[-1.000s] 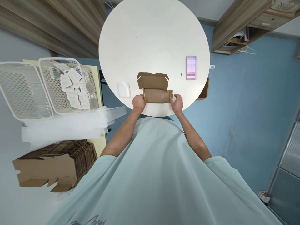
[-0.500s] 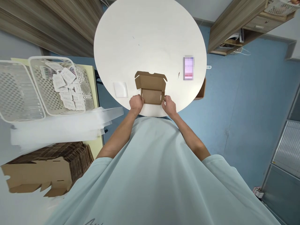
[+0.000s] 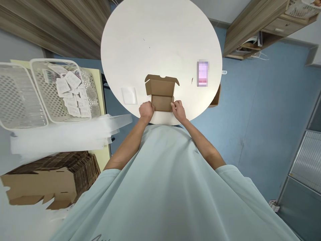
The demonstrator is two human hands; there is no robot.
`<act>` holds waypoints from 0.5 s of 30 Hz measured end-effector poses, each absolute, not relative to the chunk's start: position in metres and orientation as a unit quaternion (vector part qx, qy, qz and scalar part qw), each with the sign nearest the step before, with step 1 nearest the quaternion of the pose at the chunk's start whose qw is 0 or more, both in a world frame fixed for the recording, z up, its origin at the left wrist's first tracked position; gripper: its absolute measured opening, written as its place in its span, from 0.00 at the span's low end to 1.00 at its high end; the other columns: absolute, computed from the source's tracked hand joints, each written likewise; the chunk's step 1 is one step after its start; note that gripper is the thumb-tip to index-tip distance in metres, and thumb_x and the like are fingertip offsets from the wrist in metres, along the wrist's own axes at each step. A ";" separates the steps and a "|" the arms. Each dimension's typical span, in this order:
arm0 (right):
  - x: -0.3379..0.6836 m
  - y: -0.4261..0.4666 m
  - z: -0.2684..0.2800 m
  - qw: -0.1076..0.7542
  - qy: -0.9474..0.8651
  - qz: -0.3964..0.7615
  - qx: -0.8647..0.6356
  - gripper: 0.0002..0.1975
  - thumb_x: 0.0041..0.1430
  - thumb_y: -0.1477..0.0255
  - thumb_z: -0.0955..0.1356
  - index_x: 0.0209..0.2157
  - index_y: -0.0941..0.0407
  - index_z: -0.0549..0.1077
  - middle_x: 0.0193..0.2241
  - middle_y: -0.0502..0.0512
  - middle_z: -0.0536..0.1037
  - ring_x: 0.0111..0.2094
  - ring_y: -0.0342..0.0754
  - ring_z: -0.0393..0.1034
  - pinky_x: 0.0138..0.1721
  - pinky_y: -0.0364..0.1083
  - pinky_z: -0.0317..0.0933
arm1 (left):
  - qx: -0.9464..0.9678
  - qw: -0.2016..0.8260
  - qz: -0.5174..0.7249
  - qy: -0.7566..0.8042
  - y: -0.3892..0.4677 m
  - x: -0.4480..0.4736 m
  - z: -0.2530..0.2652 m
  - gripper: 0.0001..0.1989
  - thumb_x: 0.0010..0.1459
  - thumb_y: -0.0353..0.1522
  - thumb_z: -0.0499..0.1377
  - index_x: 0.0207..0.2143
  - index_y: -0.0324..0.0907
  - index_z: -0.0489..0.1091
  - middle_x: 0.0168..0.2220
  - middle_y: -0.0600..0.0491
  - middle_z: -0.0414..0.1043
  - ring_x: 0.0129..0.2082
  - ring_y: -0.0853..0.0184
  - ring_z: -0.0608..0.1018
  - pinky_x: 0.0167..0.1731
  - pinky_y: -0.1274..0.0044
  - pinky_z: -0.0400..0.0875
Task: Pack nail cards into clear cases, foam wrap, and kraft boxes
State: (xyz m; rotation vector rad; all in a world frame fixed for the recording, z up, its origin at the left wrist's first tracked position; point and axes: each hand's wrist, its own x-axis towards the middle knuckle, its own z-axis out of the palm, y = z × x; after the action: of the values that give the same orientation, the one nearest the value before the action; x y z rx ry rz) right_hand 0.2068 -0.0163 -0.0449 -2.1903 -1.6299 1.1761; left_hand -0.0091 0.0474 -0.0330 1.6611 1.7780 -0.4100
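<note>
A small brown cardboard box (image 3: 162,103) lies near the front edge of the round white table (image 3: 160,36), its lid raised and tilted back, the tray part bare inside. My left hand (image 3: 146,111) is closed on the box's left side wall. On the opposite side, my right hand (image 3: 179,110) grips the right wall, thumb at the inside and fingers curled over the outside. A flat white packet (image 3: 129,96) lies on the table to the left of the box.
A phone (image 3: 202,73) with a blurred screen lies at the table's right. To the left stand a white basket (image 3: 94,95) of white packets, another basket (image 3: 18,95), white foam sheets (image 3: 60,137) and a stack of flat cardboard boxes (image 3: 42,184). A brown bin (image 3: 216,97) shows below the table's right edge.
The box's right wall has been folded inward and up, and my right hand has moved slightly left along with it. My left hand stays on the left wall.
</note>
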 end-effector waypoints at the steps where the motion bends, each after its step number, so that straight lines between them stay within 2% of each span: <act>1: 0.208 -0.015 -0.048 0.104 -0.535 0.400 -0.737 0.24 0.86 0.54 0.55 0.48 0.52 0.75 0.59 0.63 0.73 0.49 0.52 0.78 0.55 0.51 0.75 | 0.636 0.329 -0.157 0.680 0.047 -0.009 -0.033 0.19 0.75 0.32 0.49 0.51 0.41 0.80 0.49 0.33 0.82 0.54 0.40 0.82 0.52 0.58 0.74; 5: 0.208 -0.011 -0.062 0.131 -0.503 0.411 -0.749 0.15 0.81 0.56 0.65 0.43 0.51 0.71 0.54 0.60 0.75 0.46 0.50 0.77 0.56 0.51 0.74 | 0.634 0.331 -0.159 0.681 0.047 -0.007 -0.032 0.17 0.75 0.33 0.50 0.50 0.42 0.79 0.49 0.33 0.83 0.54 0.40 0.82 0.52 0.58 0.74; 9: 0.207 -0.009 -0.069 0.101 -0.484 0.402 -0.771 0.07 0.78 0.63 0.66 0.44 0.51 0.69 0.48 0.59 0.79 0.44 0.51 0.76 0.52 0.50 0.73 | 0.630 0.333 -0.164 0.682 0.047 -0.006 -0.032 0.17 0.76 0.33 0.51 0.51 0.41 0.80 0.50 0.33 0.83 0.55 0.40 0.83 0.53 0.58 0.75; 12: 0.210 -0.010 -0.070 0.067 -0.489 0.403 -0.771 0.08 0.80 0.61 0.65 0.46 0.50 0.70 0.41 0.57 0.82 0.42 0.56 0.78 0.48 0.52 0.73 | 0.636 0.326 -0.170 0.678 0.047 -0.006 -0.031 0.18 0.76 0.33 0.51 0.52 0.40 0.80 0.51 0.33 0.83 0.55 0.39 0.83 0.52 0.58 0.75; 15: 0.212 -0.009 -0.067 -0.012 -0.518 0.391 -0.761 0.15 0.83 0.59 0.61 0.44 0.50 0.74 0.37 0.60 0.83 0.41 0.61 0.80 0.45 0.55 0.73 | 0.639 0.323 -0.176 0.675 0.047 -0.005 -0.029 0.18 0.75 0.33 0.51 0.53 0.40 0.80 0.51 0.32 0.83 0.54 0.40 0.83 0.50 0.59 0.75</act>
State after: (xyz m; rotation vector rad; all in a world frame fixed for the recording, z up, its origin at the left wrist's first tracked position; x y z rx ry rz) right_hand 0.2122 -0.0090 -0.0675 -2.4076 -1.6390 1.2378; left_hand -0.0049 0.0475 -0.0285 1.6780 1.7722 -0.4615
